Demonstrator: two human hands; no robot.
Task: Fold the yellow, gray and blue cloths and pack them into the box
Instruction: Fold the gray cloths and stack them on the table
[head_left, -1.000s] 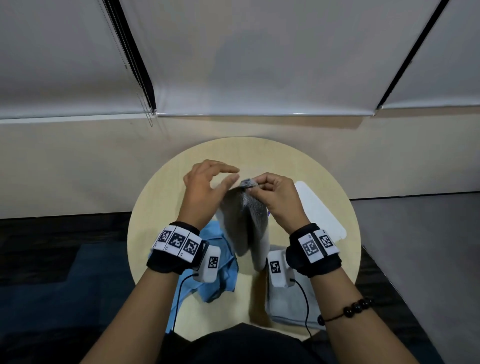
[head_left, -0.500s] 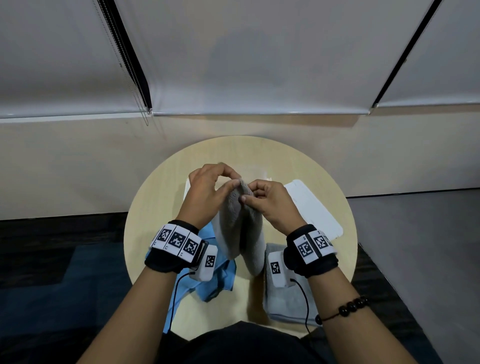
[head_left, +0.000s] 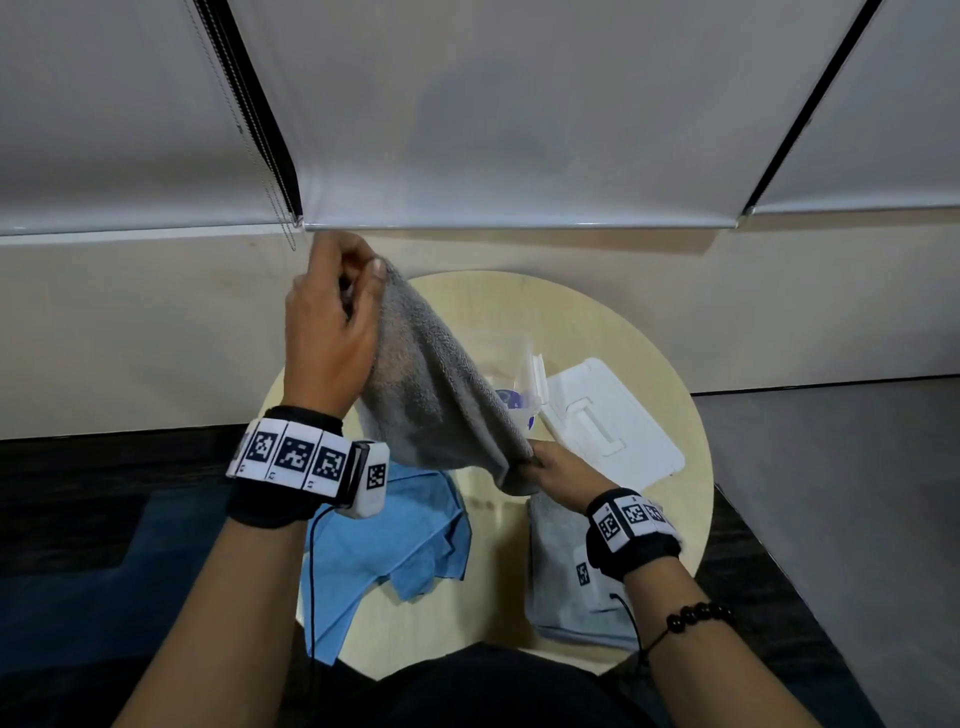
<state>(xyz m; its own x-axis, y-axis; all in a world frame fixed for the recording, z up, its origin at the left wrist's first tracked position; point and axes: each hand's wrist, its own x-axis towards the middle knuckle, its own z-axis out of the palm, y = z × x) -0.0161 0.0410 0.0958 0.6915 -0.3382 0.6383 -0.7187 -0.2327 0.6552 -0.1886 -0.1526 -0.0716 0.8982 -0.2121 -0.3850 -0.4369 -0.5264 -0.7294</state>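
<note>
A gray cloth is stretched slantwise in the air above the round table. My left hand pinches its upper corner high up, and my right hand pinches its lower corner near the table. A crumpled blue cloth lies on the table's left side and hangs over the near edge. A second, folded gray cloth lies flat at the near right, partly under my right wrist. The clear box with its white lid swung open stands behind the held cloth. No yellow cloth shows.
The round wooden table stands close to a beige wall with white roller blinds above. A dark floor lies on the left and a gray floor on the right. A cable runs from my left wrist band.
My left hand has taken a corner of the gray cloth and risen up and to the left. My right hand has slid down along the cloth's edge, pulling it taut.
</note>
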